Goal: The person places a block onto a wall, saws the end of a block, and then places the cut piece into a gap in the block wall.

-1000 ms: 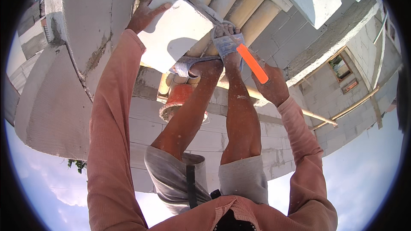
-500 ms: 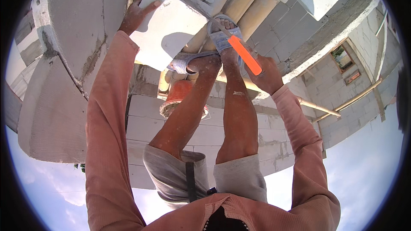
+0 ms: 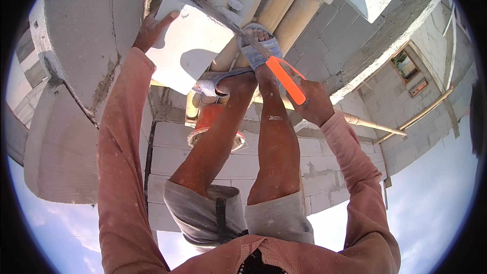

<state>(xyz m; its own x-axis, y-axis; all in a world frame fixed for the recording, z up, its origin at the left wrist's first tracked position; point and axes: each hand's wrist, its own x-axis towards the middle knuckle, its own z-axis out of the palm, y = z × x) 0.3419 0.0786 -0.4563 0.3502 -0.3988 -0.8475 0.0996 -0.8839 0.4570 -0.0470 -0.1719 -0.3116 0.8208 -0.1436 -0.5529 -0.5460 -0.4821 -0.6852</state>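
"While the left hand [image 3: 151, 29] grasps the edge of the white block [image 3: 195, 40], what is the right hand [image 3: 313, 102] doing?"

"It is closed firmly round the orange handle [image 3: 285, 79] of a handsaw [image 3: 233, 28], whose long blade slants over the block's far side."

"Is the blade in a cut?"

"I can't tell. A narrow white strip shows beyond it, but the teeth are hidden."

"Why hold the block that way?"

"Probably to steady it: the thumb lies over the top face, with the fingers mostly hidden at the side. The block lies across bamboo poles [image 3: 297, 20], which seem to serve as a platform."

"And the feet?"

"The right sandal [image 3: 253, 59] is on the poles, partly behind the blade in this view. The left sandal [image 3: 212, 83] is at the block's near edge; perhaps it braces it, though contact is unclear."

"The red bucket [image 3: 207, 117]?"

"Beside the left shin, perhaps to stay clear of the saw."
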